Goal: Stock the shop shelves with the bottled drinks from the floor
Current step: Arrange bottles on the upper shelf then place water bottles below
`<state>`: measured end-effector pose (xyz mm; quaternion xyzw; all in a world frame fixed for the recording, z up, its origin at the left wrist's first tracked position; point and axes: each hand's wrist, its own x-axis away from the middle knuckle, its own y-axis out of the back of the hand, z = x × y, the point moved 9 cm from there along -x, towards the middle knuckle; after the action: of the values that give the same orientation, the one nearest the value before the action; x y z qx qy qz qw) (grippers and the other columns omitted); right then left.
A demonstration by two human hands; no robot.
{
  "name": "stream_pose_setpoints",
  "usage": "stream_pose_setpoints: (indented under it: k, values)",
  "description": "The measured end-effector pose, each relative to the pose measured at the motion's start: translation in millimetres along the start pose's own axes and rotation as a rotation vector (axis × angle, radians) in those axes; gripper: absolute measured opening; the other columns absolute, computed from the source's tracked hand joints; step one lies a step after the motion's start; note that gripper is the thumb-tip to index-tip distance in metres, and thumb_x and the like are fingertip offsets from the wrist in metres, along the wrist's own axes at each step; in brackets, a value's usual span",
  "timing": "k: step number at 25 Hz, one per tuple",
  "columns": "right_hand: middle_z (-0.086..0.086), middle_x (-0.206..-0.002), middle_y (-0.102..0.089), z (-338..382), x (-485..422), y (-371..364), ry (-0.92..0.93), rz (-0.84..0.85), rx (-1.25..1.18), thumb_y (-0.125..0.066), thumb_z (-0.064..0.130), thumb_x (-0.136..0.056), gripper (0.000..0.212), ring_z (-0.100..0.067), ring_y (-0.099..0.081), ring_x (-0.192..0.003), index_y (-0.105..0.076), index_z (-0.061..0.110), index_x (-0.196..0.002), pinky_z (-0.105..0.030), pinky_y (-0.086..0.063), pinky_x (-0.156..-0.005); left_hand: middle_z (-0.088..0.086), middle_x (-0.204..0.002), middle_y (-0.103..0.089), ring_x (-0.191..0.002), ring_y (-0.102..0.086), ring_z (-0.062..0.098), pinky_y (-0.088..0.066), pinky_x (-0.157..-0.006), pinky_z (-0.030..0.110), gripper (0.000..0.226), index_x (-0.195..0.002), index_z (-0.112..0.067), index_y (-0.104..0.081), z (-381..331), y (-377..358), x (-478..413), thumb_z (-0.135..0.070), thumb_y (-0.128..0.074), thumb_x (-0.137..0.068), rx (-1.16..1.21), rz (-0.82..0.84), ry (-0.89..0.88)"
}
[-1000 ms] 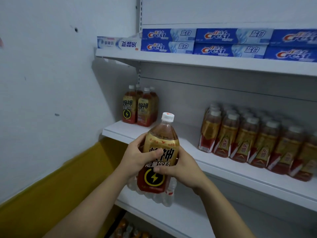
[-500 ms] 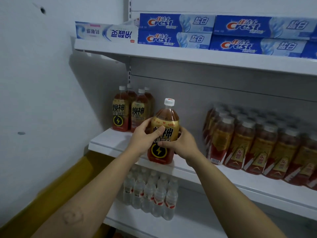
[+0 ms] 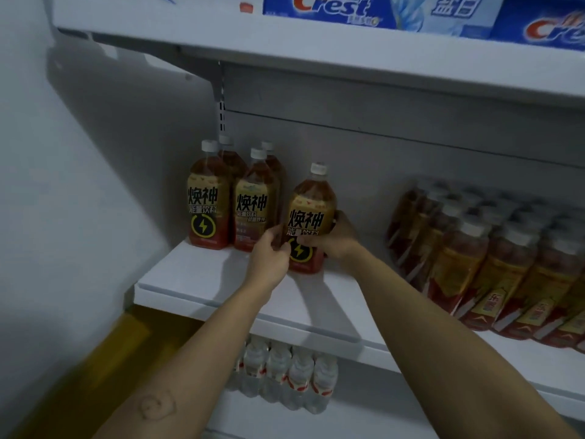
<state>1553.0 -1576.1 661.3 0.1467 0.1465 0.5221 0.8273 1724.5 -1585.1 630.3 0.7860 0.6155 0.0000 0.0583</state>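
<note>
Partly hiding its label, left hand [image 3: 268,255] and right hand [image 3: 336,237] clasp the upright bottle [image 3: 308,217].

An amber drink bottle [image 3: 308,217] with a white cap and a gold label bearing a yellow lightning mark stands upright on the middle shelf [image 3: 202,280], well back from its front edge. Just to its left, four matching bottles [image 3: 234,198] stand upright in two rows at the shelf's left end, the nearest close beside it, labels facing forward.
</note>
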Motion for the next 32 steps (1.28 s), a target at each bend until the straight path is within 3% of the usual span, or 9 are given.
stream_pose_setpoints:
  k: [4, 9, 13, 17, 22, 26, 30, 32]
  values:
    - [0.002, -0.118, -0.067, -4.0, -32.4, -7.2, 0.007, 0.008, -0.010, -0.094, 0.045, -0.033, 0.107, -0.018, -0.066, -0.107, -0.053, 0.017, -0.127, -0.040, -0.057, -0.090, 0.000, -0.134, -0.056, -0.122, -0.052, 0.017, -0.044, -0.103, 0.034, 0.052, -0.143, -0.024, -0.044, -7.2, -6.0, -17.1, -0.007, -0.051, -0.094, -0.045, -0.019, -0.012]
    - [-0.003, -0.126, -0.063, -8.7, -65.0, -13.6, -0.023, -0.016, -0.053, -0.097, 0.024, -0.052, 0.096, -0.021, -0.060, -0.115, -0.048, 0.014, -0.133, -0.042, -0.052, -0.099, -0.003, -0.123, -0.051, -0.118, -0.044, 0.014, -0.033, -0.095, 0.023, 0.051, -0.143, -0.018, -0.045, -8.8, -16.5, -30.1, 0.002, -0.041, -0.096, -0.025, 0.007, 0.009]
    - [-0.004, -0.127, -0.063, -15.6, -89.3, -20.1, -0.037, 0.007, -0.090, -0.097, 0.023, -0.049, 0.098, -0.023, -0.061, -0.115, -0.048, 0.015, -0.134, -0.046, -0.052, -0.099, -0.008, -0.124, -0.046, -0.118, -0.038, 0.007, -0.030, -0.098, 0.021, 0.058, -0.146, -0.021, -0.040, -4.1, -28.1, -42.4, 0.005, -0.038, -0.095, -0.026, 0.074, -0.005]
    - [-0.004, -0.128, -0.062, -19.4, -101.2, -24.0, -0.019, 0.003, -0.097, -0.096, 0.021, -0.052, 0.096, -0.023, -0.061, -0.115, -0.047, 0.015, -0.134, -0.046, -0.051, -0.099, -0.005, -0.134, -0.048, -0.126, -0.040, 0.012, -0.028, -0.099, 0.020, 0.057, -0.146, -0.021, -0.040, 3.2, -26.1, -49.1, 0.006, -0.037, -0.096, -0.043, 0.079, -0.009]
    - [-0.005, -0.132, -0.059, -18.9, -104.7, -28.2, -0.013, 0.033, -0.077, -0.096, 0.023, -0.054, 0.099, -0.022, -0.058, -0.119, -0.044, 0.016, -0.138, -0.045, -0.050, -0.102, -0.012, -0.131, -0.043, -0.121, -0.034, 0.002, -0.026, -0.098, 0.013, 0.062, -0.149, -0.021, -0.034, -2.4, -21.3, -42.7, 0.008, -0.038, -0.094, -0.115, 0.131, -0.071]
    - [-0.006, -0.139, -0.054, -16.4, -101.1, -29.3, -0.042, 0.115, 0.002, -0.095, 0.017, -0.057, 0.109, -0.025, -0.054, -0.125, -0.033, 0.016, -0.147, -0.044, -0.047, -0.105, -0.005, -0.145, -0.043, -0.135, -0.035, 0.010, -0.025, -0.102, 0.015, 0.062, -0.149, -0.019, -0.037, -2.4, -12.5, -38.8, 0.009, -0.037, -0.093, -0.130, 0.115, -0.081]
    - [-0.006, -0.148, -0.045, -18.9, -61.5, -33.2, -0.055, 0.129, 0.092, -0.093, 0.018, -0.061, 0.126, -0.027, -0.042, -0.137, -0.011, 0.017, -0.156, -0.037, -0.040, -0.109, -0.007, -0.144, -0.047, -0.137, -0.037, 0.011, -0.026, -0.109, 0.020, 0.051, -0.144, -0.020, -0.044, -2.6, 3.4, -24.8, 0.003, -0.037, -0.099, -0.118, 0.068, -0.119]
    - [-0.001, -0.139, -0.051, -10.0, -26.7, -32.4, -0.044, 0.069, 0.057, -0.090, 0.021, -0.068, 0.111, -0.025, -0.044, -0.136, -0.020, 0.020, -0.154, -0.034, -0.040, -0.104, -0.006, -0.145, -0.047, -0.137, -0.039, 0.011, -0.028, -0.115, 0.027, 0.048, -0.145, -0.020, -0.042, -6.6, 7.9, -9.9, -0.002, -0.038, -0.101, -0.101, 0.086, -0.124]
